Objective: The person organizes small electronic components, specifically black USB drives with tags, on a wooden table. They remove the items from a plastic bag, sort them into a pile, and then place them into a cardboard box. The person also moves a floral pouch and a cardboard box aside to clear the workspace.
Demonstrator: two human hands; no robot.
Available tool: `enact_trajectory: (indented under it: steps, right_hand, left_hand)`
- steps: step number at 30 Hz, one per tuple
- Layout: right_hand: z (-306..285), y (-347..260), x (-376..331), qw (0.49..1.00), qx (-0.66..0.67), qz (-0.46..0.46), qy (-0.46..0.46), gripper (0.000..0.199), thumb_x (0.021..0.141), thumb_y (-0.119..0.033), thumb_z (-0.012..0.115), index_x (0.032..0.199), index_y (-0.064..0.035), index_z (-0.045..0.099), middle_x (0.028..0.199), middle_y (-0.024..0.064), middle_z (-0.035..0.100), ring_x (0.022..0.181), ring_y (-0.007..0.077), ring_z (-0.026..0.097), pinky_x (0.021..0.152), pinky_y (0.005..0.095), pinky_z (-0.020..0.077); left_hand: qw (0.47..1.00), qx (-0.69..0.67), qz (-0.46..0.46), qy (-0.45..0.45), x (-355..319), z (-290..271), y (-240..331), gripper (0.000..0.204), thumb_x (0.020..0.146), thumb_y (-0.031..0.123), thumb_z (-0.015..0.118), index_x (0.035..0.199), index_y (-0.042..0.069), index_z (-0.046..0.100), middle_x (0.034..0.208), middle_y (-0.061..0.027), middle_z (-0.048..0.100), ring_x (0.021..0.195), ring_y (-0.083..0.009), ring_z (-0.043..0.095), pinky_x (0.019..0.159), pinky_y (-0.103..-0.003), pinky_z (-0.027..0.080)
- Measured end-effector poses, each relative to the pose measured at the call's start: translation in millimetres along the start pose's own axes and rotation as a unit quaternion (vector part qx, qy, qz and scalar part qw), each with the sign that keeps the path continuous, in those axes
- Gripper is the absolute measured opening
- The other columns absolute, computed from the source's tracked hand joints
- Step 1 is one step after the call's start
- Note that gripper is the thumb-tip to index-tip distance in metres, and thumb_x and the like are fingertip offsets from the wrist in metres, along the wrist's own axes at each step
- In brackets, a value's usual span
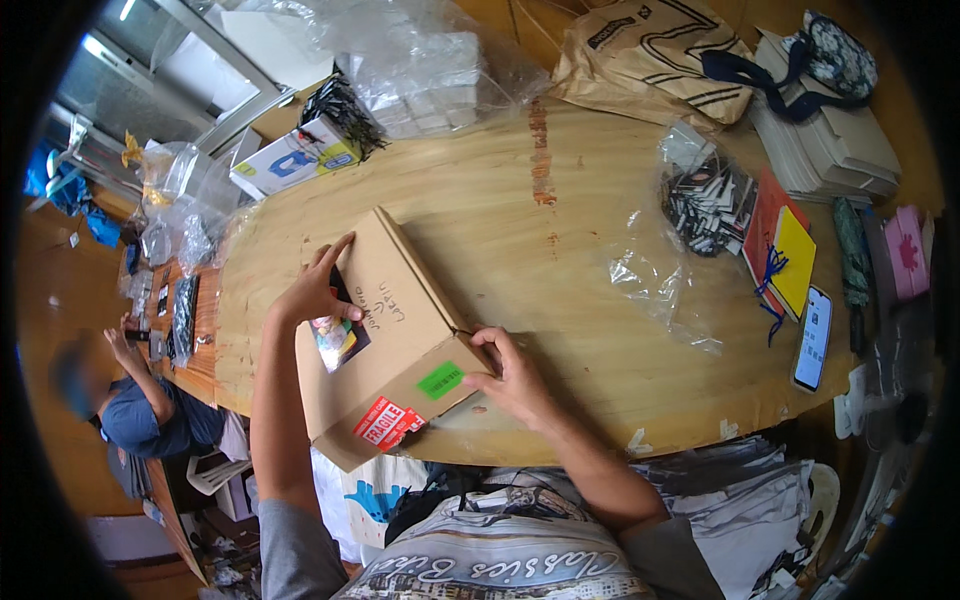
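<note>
A brown cardboard box (405,280) sits closed and slanted near the table's front edge. Its top bears handwriting and a colourful picture card or sticker (338,340); a green barcode label (440,380) and a red-and-white sticker (388,422) are on the side toward me. My left hand (315,288) lies on the box's left part, thumb and fingers spread, the thumb next to the colourful picture. At the near right corner my right hand (508,375) grips the box, its thumb beside the green label and its fingers bent over the edge.
Right on the wooden table (540,300) are a bag of small dark parts (705,200), red and yellow folders (790,260) and a phone (812,340). A white carton (290,160) and paper bag (650,60) stand at the back. Another person (150,400) sits far left.
</note>
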State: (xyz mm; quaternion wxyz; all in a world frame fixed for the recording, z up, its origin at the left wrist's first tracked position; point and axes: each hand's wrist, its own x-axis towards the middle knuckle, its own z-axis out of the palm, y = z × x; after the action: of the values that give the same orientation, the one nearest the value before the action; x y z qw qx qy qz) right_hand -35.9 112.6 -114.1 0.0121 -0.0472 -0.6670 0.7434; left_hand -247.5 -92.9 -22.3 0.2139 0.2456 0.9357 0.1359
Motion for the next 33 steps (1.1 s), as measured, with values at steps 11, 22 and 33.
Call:
enact_trajectory:
  steps: [11,22,33]
  right_hand:
    - [-12.4,-24.5,34.4,0.948,-0.285,-0.128,-0.057,0.064,0.062,0.007,0.057,0.117,-0.0170,0.035,0.108,0.0135,0.048,0.094,0.0301,0.049,0.076,0.0350,0.0430]
    - [-24.9,-1.0,55.8,0.979,-0.088,-0.141,-0.121,0.073,0.073,-0.021,0.059,0.127,-0.0065,0.013,0.129,0.0077,0.023,0.117,0.0184,0.025,0.092,0.0313,0.0298]
    - [-74.3,-105.4,11.0,0.951,0.299,-0.061,-0.057,0.065,0.068,-0.023,0.058,0.124,-0.0166,0.025,0.122,0.0070,0.030,0.111,0.0186,0.030,0.089,0.0348,0.0305]
  left_hand:
    - [0.993,-0.031,0.073,0.092,-25.1,13.2,0.8,0.078,0.051,0.035,0.073,0.119,0.019,0.037,0.124,-0.0144,0.030,0.113,-0.0353,0.030,0.089,-0.043,0.031]
    - [0.906,-0.310,-0.001,0.289,-188.2,148.5,-70.7,0.078,0.059,0.017,0.071,0.123,0.005,0.028,0.120,-0.0096,0.037,0.106,-0.0198,0.039,0.087,-0.032,0.034]
    - [0.738,-0.481,0.107,0.461,-156.8,94.9,-10.8,0.070,0.072,0.008,0.058,0.128,0.004,0.015,0.106,-0.0080,0.044,0.078,-0.0125,0.045,0.067,-0.024,0.039]
